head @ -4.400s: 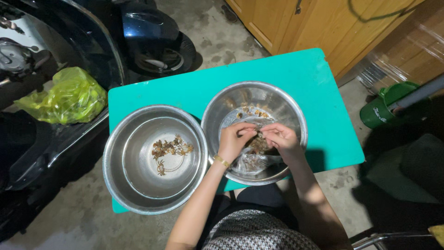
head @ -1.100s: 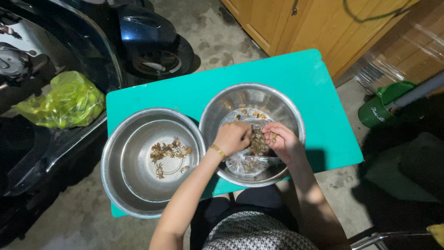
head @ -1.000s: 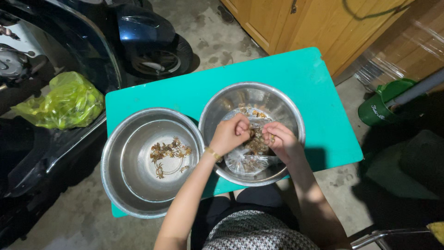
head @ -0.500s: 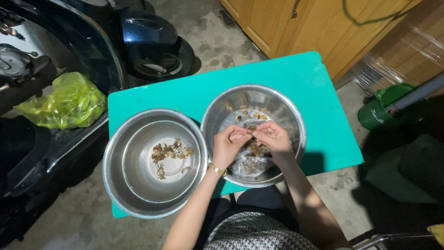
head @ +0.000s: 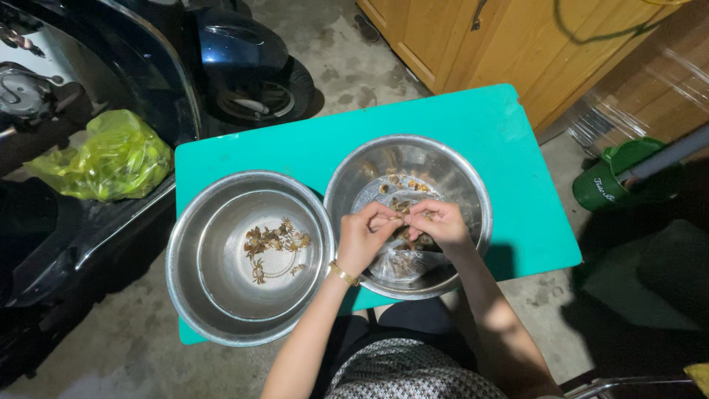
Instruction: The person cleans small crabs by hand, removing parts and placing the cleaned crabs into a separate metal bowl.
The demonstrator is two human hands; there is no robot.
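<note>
Over the right-hand steel bowl (head: 408, 214), left hand (head: 363, 240) and right hand (head: 436, 224) meet fingertip to fingertip, pinched on a small crab (head: 399, 215), wrists bent down from six o'clock. More little crabs lie under them beside a clear plastic bag (head: 402, 262). At nine o'clock, the left steel bowl (head: 249, 257) holds a few brown crabs (head: 275, 244). Both bowls overhang the teal table (head: 473, 133); a leaning forearm could tip one, I'd judge.
</note>
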